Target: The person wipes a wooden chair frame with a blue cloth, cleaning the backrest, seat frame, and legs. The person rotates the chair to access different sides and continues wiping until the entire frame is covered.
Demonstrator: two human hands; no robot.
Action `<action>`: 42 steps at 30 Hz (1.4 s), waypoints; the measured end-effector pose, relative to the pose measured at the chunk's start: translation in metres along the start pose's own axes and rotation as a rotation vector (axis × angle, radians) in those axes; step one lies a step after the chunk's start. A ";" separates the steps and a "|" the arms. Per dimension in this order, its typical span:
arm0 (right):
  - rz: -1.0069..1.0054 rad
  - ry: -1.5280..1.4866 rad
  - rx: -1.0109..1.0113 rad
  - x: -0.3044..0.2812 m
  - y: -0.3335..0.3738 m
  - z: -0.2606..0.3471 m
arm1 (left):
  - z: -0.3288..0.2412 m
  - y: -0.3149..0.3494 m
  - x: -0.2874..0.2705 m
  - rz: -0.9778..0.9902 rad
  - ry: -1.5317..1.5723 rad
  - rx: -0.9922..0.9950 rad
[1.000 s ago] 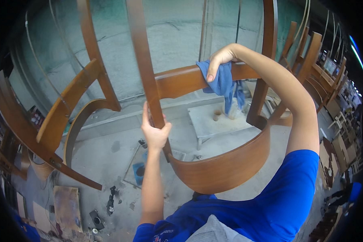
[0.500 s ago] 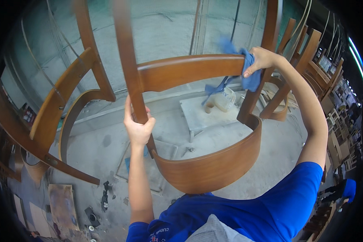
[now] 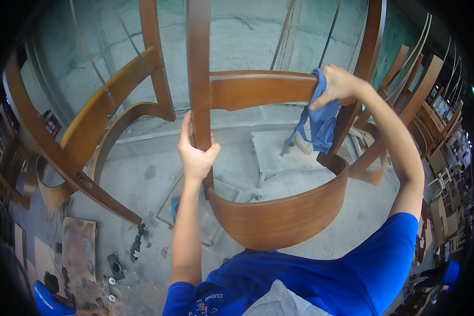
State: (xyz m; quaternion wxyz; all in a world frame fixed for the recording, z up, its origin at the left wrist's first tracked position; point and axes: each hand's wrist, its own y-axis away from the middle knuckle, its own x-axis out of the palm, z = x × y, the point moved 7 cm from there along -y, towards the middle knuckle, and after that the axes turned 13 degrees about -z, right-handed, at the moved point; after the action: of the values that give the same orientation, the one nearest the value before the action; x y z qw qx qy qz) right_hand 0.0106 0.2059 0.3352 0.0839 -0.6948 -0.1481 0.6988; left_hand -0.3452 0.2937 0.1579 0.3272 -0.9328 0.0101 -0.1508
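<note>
A brown wooden chair frame (image 3: 282, 221) is in front of me, its broad curved band close to my body and its posts rising away. My left hand (image 3: 196, 160) is wrapped round the left post (image 3: 199, 68), thumb on the near side. At the right end of the crossbar (image 3: 263, 89), my right hand (image 3: 343, 87) grips a blue cloth (image 3: 322, 126) against the wood. The cloth's loose end hangs down beside the right post (image 3: 367, 47). Some of my right fingers are hidden behind the bar.
More frames hang at left (image 3: 108, 100) and right (image 3: 424, 87), beside cords (image 3: 329, 39). Beyond the curved band stands a low pale table (image 3: 274, 158). A stained board (image 3: 79, 247) lies on the floor. One person (image 3: 50, 297) is lower left, another (image 3: 447, 276) lower right.
My right hand remains at the crossbar's right end; the cloth, flared out before, now hangs lower. The frame and both hands sit farther right in view. A person has appeared at lower left.
</note>
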 end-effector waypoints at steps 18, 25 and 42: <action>0.724 -0.551 -0.155 0.052 -0.089 0.164 | 0.058 0.073 0.059 0.385 0.256 -0.253; -0.311 -0.023 -0.477 0.015 -0.036 0.156 | 0.059 0.071 0.039 0.415 0.285 -0.307; -0.574 -1.817 -0.369 0.022 0.073 0.156 | 0.020 0.132 0.045 0.267 0.058 -0.161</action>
State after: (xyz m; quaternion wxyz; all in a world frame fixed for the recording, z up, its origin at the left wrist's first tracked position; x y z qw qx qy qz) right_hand -0.1383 0.1305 0.2891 -0.0054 0.1703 -0.4276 0.8878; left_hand -0.2862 0.1968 0.0742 0.2682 -0.9415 0.1558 -0.1317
